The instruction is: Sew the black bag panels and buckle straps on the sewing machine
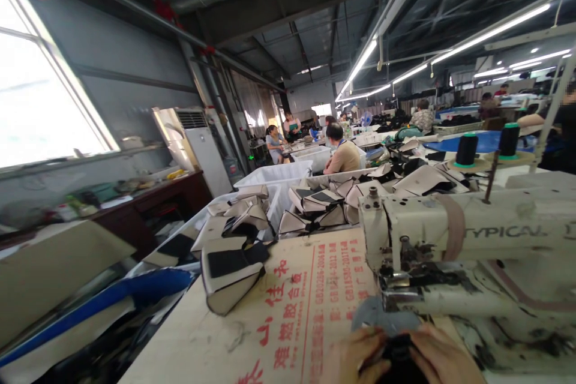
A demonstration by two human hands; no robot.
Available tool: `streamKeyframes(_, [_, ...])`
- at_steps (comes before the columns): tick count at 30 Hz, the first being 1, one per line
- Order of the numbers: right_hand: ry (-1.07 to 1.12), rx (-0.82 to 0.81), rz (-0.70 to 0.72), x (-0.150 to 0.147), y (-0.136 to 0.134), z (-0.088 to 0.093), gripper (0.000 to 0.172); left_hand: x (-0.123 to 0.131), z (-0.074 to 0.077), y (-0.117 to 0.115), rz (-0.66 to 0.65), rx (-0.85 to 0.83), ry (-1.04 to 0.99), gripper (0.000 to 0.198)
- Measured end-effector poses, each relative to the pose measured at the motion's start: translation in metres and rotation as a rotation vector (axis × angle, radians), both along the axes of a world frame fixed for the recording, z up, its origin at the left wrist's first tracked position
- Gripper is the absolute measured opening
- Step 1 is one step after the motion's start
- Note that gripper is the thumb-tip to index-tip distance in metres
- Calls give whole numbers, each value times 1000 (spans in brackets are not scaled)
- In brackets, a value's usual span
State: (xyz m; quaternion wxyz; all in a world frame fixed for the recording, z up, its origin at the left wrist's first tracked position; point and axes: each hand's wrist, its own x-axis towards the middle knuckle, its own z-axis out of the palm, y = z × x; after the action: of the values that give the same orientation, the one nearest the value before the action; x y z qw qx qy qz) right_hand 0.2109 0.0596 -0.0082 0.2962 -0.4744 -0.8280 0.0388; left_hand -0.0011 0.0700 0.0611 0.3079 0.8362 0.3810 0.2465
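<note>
At the bottom edge my left hand (pixel 363 351) and my right hand (pixel 438 353) grip a black fabric piece (pixel 400 355) from both sides. The fingers of both hands are bent onto it, and its lower part is cut off by the frame. Just above the hands lies a grey rounded plate (pixel 380 314). The head of a white sewing machine (pixel 414 222) marked TYPICAL stands beyond them to the right. On the plywood tabletop (pixel 279 312) with red print, a beige and black sewn piece (pixel 231 273) rests apart from my hands, near the far left edge.
Behind the tabletop stand white bins (pixel 274 175) with several beige and black pieces (pixel 319 201). A blue-edged container (pixel 157 281) holds dark material at left. Two black thread spools (pixel 466 150) rise behind the machine. A person (pixel 344 155) sits past the bins.
</note>
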Motion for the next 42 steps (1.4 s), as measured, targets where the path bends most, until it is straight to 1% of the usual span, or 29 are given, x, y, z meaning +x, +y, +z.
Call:
streamKeyframes(1, [23,-16,-15,-2,-2,6,24,3,3,-1,29,-8,-34,30])
streamKeyframes(3, [72,-58,-36,-3,-7,16,24,8,6,-3,84,-22,-80,28])
streamKeyframes(5, [117,-126,-28,-2,-10,21,24,13,4,-5,115,-28,-84,29])
streamKeyframes(7, [154,-174,-10,2,-12,22,23,16,-3,-5,134,-24,-72,28])
streamKeyframes(10, [201,-163,-28,7,-15,21,24,18,-14,-6,155,11,-57,25])
streamKeyframes(12, [219,-162,-19,7,-15,21,26,19,-17,-5,166,42,-57,23])
streamKeyframes(16, [212,-196,53,6,-12,26,26,21,-14,-4,181,45,-66,19])
streamKeyframes(18, [212,-218,80,5,-9,28,24,23,-12,-4,212,40,-64,18])
streamKeyframes(20, [219,-245,92,4,-6,29,24,24,-10,-5,252,80,-60,18])
streamKeyframes(22, [217,-275,90,4,-4,30,24,25,-11,-5,231,145,-42,19])
streamKeyframes(24, [199,-303,88,5,-2,29,25,25,-11,-3,146,190,2,24])
streamKeyframes(27, [183,-330,107,8,1,29,26,25,-9,2,48,199,84,34])
streamKeyframes(30, [188,-333,104,9,2,30,26,24,-4,8,-12,230,154,40])
streamKeyframes(32, [181,-327,97,10,3,32,27,26,0,10,-44,249,189,39])
streamKeyframes(37, [165,-311,87,12,6,35,28,31,10,13,-40,197,175,28])
streamKeyframes(40, [238,-314,22,12,8,33,22,30,9,16,-32,121,137,24])
streamKeyframes(42, [269,-280,-8,11,10,31,19,29,6,20,-17,58,103,22])
